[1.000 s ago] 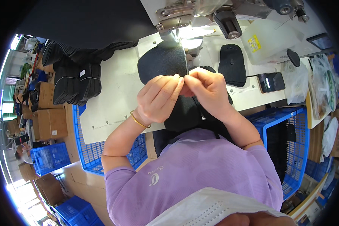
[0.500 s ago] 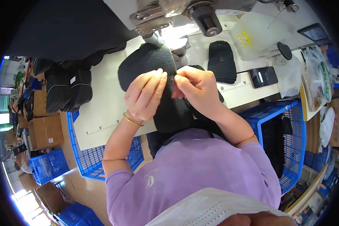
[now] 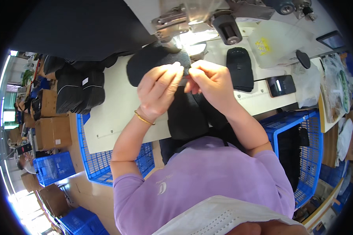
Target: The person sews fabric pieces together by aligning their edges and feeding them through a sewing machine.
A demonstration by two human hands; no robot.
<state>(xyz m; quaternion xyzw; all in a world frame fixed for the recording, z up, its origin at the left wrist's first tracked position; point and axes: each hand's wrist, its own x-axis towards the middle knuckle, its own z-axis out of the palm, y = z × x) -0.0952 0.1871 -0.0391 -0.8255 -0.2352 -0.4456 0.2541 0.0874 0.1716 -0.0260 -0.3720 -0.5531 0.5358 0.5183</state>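
Note:
A black fabric piece (image 3: 145, 62) with a rounded end lies under the head of a sewing machine (image 3: 192, 23), and its lower part hangs toward my lap. My left hand (image 3: 159, 91), with a gold bangle at the wrist, has its fingers pressed together on the fabric near its right edge. Close beside it, my right hand (image 3: 213, 86) pinches that edge between thumb and forefinger. The fingertips of both hands almost meet just below the lit needle area. Fingers and machine parts hide the exact spot under the needle.
On the white table (image 3: 113, 94), tied black stacks (image 3: 80, 92) sit left and a black fabric pile (image 3: 240, 70) right. A phone (image 3: 281, 85) lies beside a clear plastic bag (image 3: 305, 88). Blue baskets (image 3: 312, 164) stand below, and cardboard boxes (image 3: 53, 133) are at far left.
Both hands have moved a little up, closer to the needle area, with the fabric edge between their fingers. The whole view has shifted slightly.

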